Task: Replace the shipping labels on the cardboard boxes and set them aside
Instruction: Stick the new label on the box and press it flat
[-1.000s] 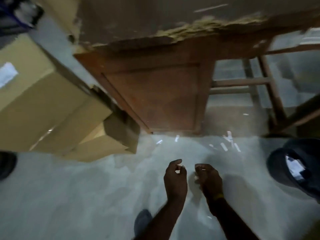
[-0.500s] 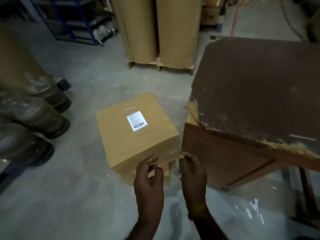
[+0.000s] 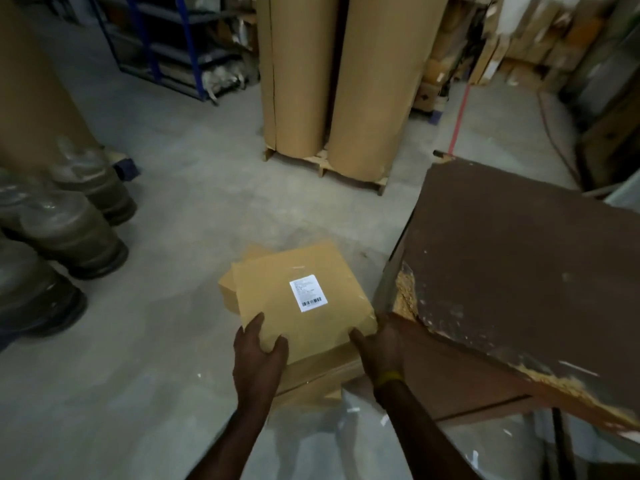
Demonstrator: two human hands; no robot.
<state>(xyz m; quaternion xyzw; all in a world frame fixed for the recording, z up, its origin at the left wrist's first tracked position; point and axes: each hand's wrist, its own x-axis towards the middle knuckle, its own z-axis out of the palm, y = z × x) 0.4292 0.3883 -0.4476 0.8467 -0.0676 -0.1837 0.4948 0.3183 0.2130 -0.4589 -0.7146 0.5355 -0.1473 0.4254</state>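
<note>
My left hand (image 3: 258, 355) grips the near-left corner of the cardboard box (image 3: 304, 306), thumb on top; my right hand (image 3: 379, 348) grips the near-right corner. The box sits atop other cartons on the concrete floor (image 3: 173, 237), just beside the worn brown table (image 3: 519, 271). I judge it stiff, flat-faced and moderately light, its taped faces perhaps slippery; opposite corners, as I hold now, look like the safest purchase. Counting left to right: three wrapped rolls (image 3: 62, 230), two hands, one box on top bearing one shipping label (image 3: 307, 293), at least one more carton beneath, two tall cardboard rolls (image 3: 332, 81), one table.
</note>
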